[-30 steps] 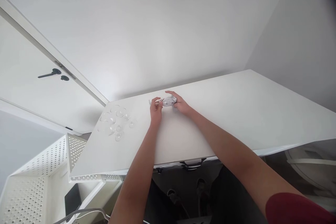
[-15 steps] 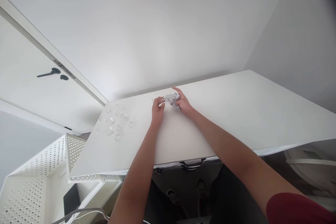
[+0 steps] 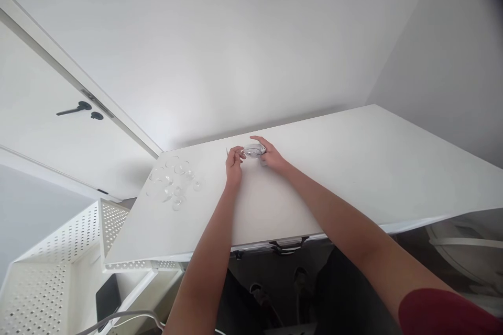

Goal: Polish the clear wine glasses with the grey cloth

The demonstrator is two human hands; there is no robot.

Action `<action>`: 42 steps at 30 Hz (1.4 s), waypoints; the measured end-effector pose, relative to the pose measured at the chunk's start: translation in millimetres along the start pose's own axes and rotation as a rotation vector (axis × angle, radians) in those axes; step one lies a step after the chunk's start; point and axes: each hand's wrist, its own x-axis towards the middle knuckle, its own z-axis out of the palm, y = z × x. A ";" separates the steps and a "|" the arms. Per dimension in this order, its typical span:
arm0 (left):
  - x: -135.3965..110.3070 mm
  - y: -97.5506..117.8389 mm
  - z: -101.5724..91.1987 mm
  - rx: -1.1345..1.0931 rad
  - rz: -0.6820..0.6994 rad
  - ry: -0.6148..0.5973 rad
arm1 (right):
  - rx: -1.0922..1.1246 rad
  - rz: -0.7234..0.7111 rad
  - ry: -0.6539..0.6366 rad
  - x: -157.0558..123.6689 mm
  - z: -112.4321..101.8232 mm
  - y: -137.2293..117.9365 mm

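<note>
Over the white table, a clear stemmed glass [image 3: 251,151] lies sideways between my hands. My left hand [image 3: 234,163] is closed around its stem, and the foot of the glass sticks out just left of the fingers. At the mouth of the bowl, my right hand [image 3: 273,158] grips a greyish-white cloth [image 3: 263,162]. Part of the cloth appears inside the bowl, and some hangs below it. The right index finger stretches out along the far side of the glass. Further left stand several clear stemmed glasses [image 3: 178,168], grouped close together.
The white table [image 3: 334,167] runs along a wall, with a dark handle [image 3: 288,245] under its front edge. White perforated racks [image 3: 113,225] hold a black flat object [image 3: 108,298] at the lower left. A door with a black handle [image 3: 80,107] is behind them.
My right hand has shifted slightly left, bringing the cloth deeper into the bowl, and less of the cloth shows outside. My left hand stays on the stem, slightly further left.
</note>
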 end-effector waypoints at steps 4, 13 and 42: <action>-1.0 -0.2 -2.4 -0.024 0.023 -0.002 | 0.065 0.013 -0.137 -4.1 -3.7 -4.7; 0.8 -2.9 -1.7 0.005 -0.030 -0.025 | 0.035 0.016 0.058 -0.4 4.1 -10.9; -7.1 12.7 9.7 -0.083 -0.326 -0.427 | 0.216 -0.026 0.430 8.4 -8.9 0.8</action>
